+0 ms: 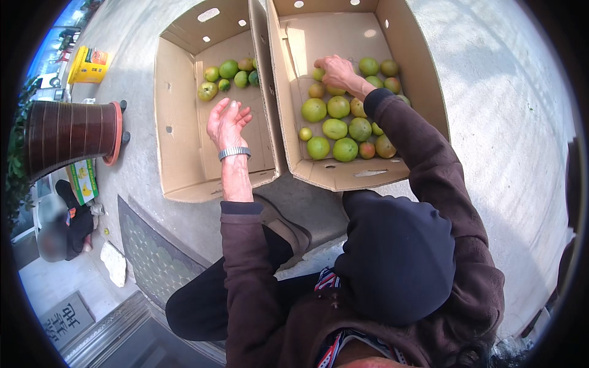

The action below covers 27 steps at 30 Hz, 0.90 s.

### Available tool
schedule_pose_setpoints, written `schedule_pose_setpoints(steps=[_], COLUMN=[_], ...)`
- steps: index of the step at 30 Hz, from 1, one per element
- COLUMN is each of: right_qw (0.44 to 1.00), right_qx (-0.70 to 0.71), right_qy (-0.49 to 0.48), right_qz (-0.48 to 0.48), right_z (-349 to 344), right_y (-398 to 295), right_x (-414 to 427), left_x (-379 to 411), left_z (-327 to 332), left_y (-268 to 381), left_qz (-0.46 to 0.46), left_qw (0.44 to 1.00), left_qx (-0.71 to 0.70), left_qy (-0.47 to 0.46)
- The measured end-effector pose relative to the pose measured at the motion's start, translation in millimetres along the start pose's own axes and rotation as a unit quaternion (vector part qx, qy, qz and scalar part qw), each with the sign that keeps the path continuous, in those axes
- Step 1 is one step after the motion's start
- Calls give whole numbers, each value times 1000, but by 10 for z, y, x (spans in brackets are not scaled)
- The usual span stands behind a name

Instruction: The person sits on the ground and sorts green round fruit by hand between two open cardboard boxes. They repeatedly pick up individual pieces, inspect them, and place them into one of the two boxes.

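My left hand (228, 124), palm up with fingers apart and a metal-band watch (234, 152) at the wrist, hangs over the left cardboard box (177, 138) and holds nothing. Just beyond its fingertips lie several green tomatoes (228, 69), some tinged red. In the right cardboard box (421, 69), my right hand (339, 72) reaches down with its fingers and thumb around a small green tomato (318, 74), which they partly hide. Rows of green and reddish tomatoes (338, 106) cover the near part of this box's floor; my right forearm hides some.
The boxes stand side by side on concrete (469, 152). Leftward are a brown planter (73, 138), a yellow bucket (89, 65), a banana carton (85, 181) and a patterned mat (156, 253). A person (69, 225) is farther left. My knee (395, 262) rises before the right box.
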State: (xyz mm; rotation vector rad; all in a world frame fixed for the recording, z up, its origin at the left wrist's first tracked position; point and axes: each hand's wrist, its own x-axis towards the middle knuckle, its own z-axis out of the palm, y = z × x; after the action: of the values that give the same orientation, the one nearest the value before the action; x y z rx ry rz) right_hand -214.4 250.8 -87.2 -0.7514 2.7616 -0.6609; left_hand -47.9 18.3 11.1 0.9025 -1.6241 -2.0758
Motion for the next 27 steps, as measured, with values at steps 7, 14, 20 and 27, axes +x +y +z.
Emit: schedule_pose_setpoints(steps=[7, 14, 20, 27], right_qw=[999, 988, 975, 983], right_qx=[-17, 58, 197, 154], right_qy=[-32, 65, 91, 65], right_qz=[24, -126, -55, -80], right_z=[-38, -715, -1001, -912], right_y=[-165, -499, -736, -653], right_x=[-58, -803, -1586, -1482], left_x=[30, 215, 356, 1195], left_z=[-30, -213, -177, 123], left_y=[-19, -167, -223, -193], left_qz=[-2, -64, -110, 113], left_qw=[1000, 984, 983, 855], left_qx=[-5, -99, -74, 493], left_qy=[22, 132, 127, -115])
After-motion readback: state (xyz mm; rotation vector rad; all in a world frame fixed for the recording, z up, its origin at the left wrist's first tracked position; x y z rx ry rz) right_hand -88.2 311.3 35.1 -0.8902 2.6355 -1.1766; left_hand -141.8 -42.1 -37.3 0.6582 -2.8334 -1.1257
